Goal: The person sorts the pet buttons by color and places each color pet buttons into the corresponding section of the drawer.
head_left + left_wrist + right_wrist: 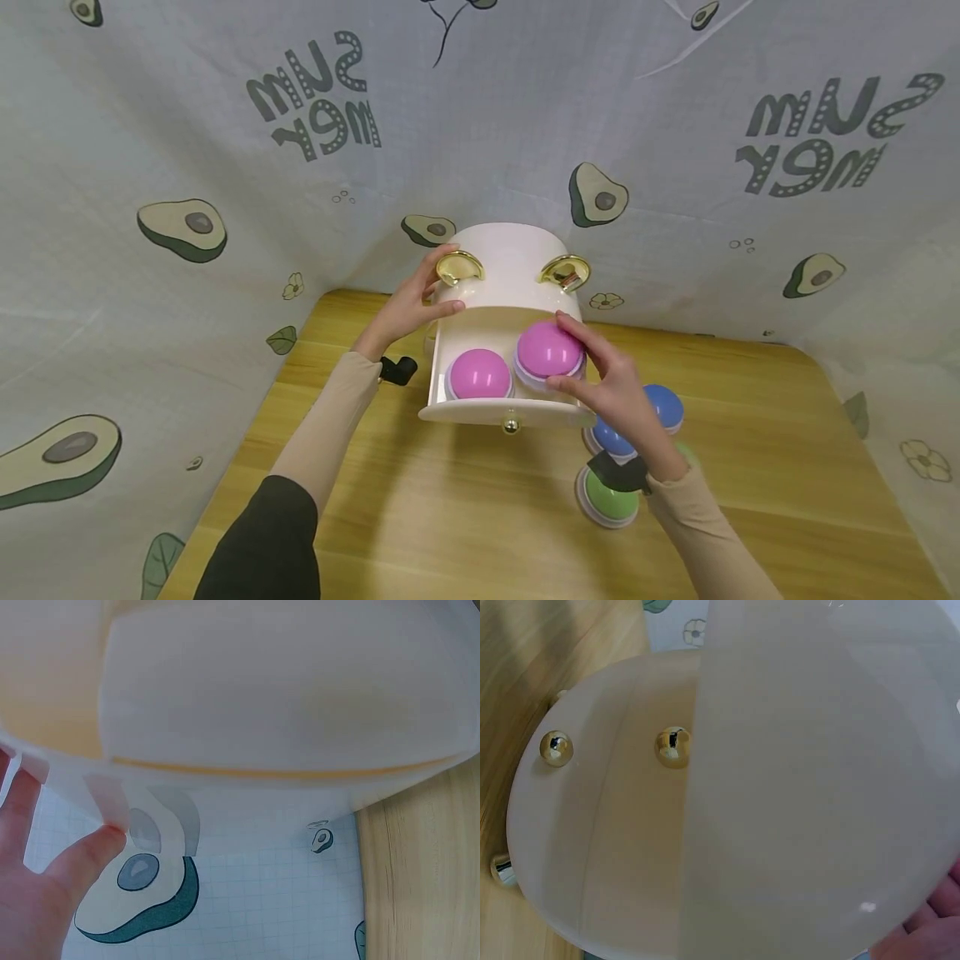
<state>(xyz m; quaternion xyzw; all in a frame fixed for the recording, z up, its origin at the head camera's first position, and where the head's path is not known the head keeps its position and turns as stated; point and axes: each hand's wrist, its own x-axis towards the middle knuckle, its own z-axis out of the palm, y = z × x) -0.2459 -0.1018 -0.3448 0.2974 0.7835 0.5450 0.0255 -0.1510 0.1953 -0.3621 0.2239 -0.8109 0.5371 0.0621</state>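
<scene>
A white drawer box (510,258) with gold ears stands at the back of the table, its top drawer (510,410) pulled out. My left hand (412,308) holds the box's left side, thumb at the front edge and fingers by the ear. In the drawer's left half sits a pink dome button (480,375) with a pale base. My right hand (607,375) grips a second pink dome button (550,350) at the drawer's right side, thumb low and fingertips on top. The right wrist view is filled mostly by the drawer front (817,787), and the held button is hidden there.
Two blue dome buttons (664,406) lie on the wooden table (420,517) right of the box, partly behind my right wrist. A green one (609,500) is nearer, with more green showing past the wrist. An avocado-print cloth (480,125) hangs behind.
</scene>
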